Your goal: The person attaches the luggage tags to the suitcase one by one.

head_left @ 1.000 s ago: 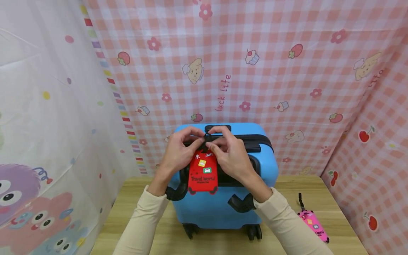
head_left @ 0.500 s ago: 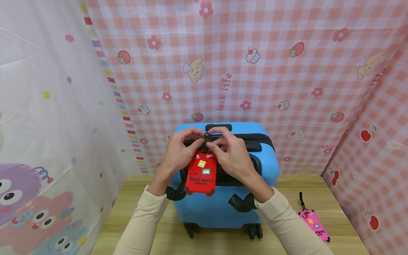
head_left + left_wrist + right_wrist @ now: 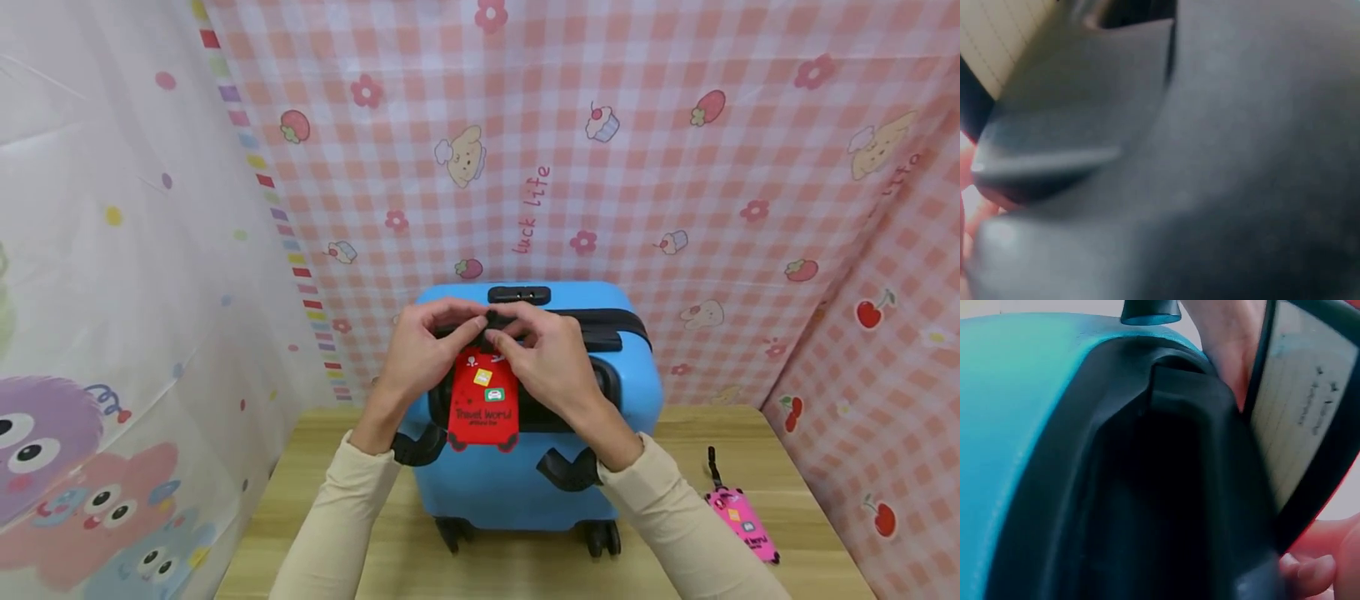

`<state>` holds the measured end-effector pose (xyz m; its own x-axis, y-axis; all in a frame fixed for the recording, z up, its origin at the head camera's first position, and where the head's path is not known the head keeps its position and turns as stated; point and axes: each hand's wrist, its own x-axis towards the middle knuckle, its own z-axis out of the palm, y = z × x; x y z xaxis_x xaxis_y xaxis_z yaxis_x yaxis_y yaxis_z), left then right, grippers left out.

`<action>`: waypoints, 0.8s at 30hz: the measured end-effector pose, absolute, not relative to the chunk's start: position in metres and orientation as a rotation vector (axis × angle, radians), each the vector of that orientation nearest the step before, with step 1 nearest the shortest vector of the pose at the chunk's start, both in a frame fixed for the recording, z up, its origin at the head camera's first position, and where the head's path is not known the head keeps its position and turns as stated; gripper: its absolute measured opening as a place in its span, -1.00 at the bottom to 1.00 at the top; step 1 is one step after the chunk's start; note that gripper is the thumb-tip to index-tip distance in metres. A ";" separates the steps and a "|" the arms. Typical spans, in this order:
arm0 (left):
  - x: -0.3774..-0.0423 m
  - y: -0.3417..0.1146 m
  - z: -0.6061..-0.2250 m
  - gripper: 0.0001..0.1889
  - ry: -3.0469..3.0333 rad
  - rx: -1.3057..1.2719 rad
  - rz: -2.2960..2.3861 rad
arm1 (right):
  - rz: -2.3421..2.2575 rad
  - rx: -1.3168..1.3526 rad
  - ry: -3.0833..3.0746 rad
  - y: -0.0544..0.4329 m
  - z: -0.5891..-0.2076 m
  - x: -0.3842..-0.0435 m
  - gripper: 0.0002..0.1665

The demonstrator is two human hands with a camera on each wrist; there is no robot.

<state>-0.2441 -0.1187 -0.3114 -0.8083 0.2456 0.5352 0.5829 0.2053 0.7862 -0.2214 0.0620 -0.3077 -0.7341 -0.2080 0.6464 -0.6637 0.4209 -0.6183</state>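
A red luggage tag (image 3: 483, 408) printed "Travel World" hangs against the front of a blue suitcase (image 3: 517, 492), just below its top edge. My left hand (image 3: 416, 354) pinches the tag's black strap (image 3: 492, 319) between thumb and index finger. From the other side my right hand (image 3: 553, 358) pinches it too, fingertips almost meeting the left ones. The fingers hide most of the strap and part of the suitcase's black handle (image 3: 602, 341). In the right wrist view the tag's back shows a paper card (image 3: 1297, 400). Blurred black plastic (image 3: 1241, 125) fills the left wrist view.
A pink luggage tag (image 3: 742, 523) with a black strap lies on the wooden table (image 3: 300, 500), right of the suitcase. The suitcase stands upright on black wheels (image 3: 600, 537). A pink checked cloth (image 3: 637, 192) hangs close behind, with a white patterned one (image 3: 150, 275) at left.
The red tag swings slightly left, then back right. My right index finger moves in closer to the left fingertips over the strap. The head view shifts a little.
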 end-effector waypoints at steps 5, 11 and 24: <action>-0.248 -0.115 -0.311 -0.82 -2.177 -0.786 -1.646 | 1.194 0.744 -2.133 0.066 -0.304 -0.225 -0.79; -0.246 -0.115 -0.313 -0.80 -2.151 -0.782 -1.657 | 1.124 0.871 -2.058 0.068 -0.306 -0.233 -0.88; -0.242 -0.114 -0.312 -0.77 -2.219 -0.736 -1.619 | 1.314 0.839 -2.140 0.072 -0.309 -0.237 -0.89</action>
